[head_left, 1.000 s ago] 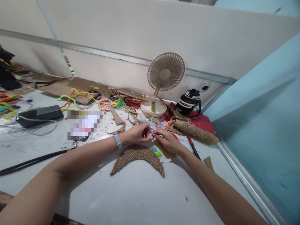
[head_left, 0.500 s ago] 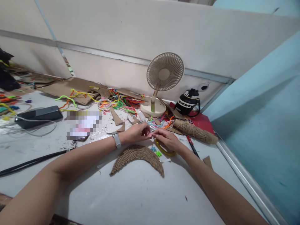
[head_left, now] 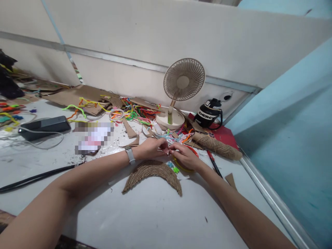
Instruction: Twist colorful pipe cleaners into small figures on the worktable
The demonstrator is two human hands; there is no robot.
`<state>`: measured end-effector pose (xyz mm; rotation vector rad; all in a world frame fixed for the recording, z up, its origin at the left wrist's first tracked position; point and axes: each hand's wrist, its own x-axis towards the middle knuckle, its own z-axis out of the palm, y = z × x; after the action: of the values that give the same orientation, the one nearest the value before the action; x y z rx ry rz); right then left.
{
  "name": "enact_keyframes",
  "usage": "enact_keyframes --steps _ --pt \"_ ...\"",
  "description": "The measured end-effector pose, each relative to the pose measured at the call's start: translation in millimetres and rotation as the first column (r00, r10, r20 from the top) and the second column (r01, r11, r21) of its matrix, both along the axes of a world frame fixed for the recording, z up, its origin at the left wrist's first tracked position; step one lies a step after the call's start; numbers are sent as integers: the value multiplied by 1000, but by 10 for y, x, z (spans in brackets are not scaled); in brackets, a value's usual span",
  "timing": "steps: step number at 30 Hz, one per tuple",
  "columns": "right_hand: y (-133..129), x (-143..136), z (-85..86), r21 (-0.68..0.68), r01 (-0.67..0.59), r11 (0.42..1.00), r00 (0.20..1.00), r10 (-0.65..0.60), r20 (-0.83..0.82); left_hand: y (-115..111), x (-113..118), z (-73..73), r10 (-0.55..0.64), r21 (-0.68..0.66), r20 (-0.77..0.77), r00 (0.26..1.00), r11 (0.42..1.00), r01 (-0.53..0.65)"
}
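Observation:
My left hand (head_left: pixel 153 148) and my right hand (head_left: pixel 184 156) meet above the table, fingertips pinched around a small pink piece (head_left: pixel 166 151). It looks like a bit of pipe cleaner, though the fingers partly cover it. Just in front of them lies a crescent (head_left: pixel 153 170) covered in rows of brown twine. Beside its right arm sit a blue pipe-cleaner shape (head_left: pixel 170 164) and a green one (head_left: pixel 176 169). Under my right hand is a yellow and red ring-shaped thing (head_left: pixel 186 168), partly hidden by the palm.
Behind the hands stand a small fan (head_left: pixel 184 79) and a black jug (head_left: pixel 209 112). A twine roll (head_left: pixel 218 146) and a red-and-black pen (head_left: pixel 214 162) lie to the right. Tangled pipe cleaners (head_left: pixel 135 116), a blurred phone (head_left: pixel 94 138) and a black box (head_left: pixel 45 127) are further left.
Both hands stay close together on the pink piece, with small finger shifts. The right hand has tilted slightly, showing more of the red rim beneath it. The view has moved a little.

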<state>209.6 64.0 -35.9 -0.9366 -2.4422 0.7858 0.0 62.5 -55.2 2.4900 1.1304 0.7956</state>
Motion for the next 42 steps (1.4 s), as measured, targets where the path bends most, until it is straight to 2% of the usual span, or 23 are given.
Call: enact_keyframes --steps 9,19,23,25,28,30,33,35,38,40,42 --pt "-5 -10 -52 138 -40 990 999 37 21 9 1 -27 -4 20 -26 1000 1000 4" --pt "-39 -32 0 59 10 998 1000 -9 -25 29 -21 29 -13 -3 -3 1000 1000 13" --pt "-53 -55 -25 40 76 996 995 -73 -67 62 -17 20 -39 5 46 998 999 39" --pt "-54 -65 -48 25 142 990 982 -137 -132 46 -16 48 -43 92 133 990 995 31" --pt "-61 -83 -73 -3 280 960 931 -272 -242 -16 -9 122 11 205 255 967 977 -65" --pt "-72 -98 -84 19 356 934 895 -335 -295 -57 8 160 60 137 282 957 985 -102" --pt "-98 -121 -95 156 408 900 878 -340 -337 -82 58 157 29 -92 348 937 996 4" --pt "-117 -132 -101 268 398 878 895 -307 -323 -79 98 125 4 -187 444 896 978 89" --pt "-137 -139 -109 398 334 854 937 -254 -241 -69 144 77 26 -232 547 837 965 121" --pt "-144 -140 -113 448 304 841 951 -245 -187 -63 158 59 43 -264 595 802 953 145" --pt "-146 -140 -116 470 295 832 955 -247 -162 -55 160 51 75 -343 662 746 915 212"
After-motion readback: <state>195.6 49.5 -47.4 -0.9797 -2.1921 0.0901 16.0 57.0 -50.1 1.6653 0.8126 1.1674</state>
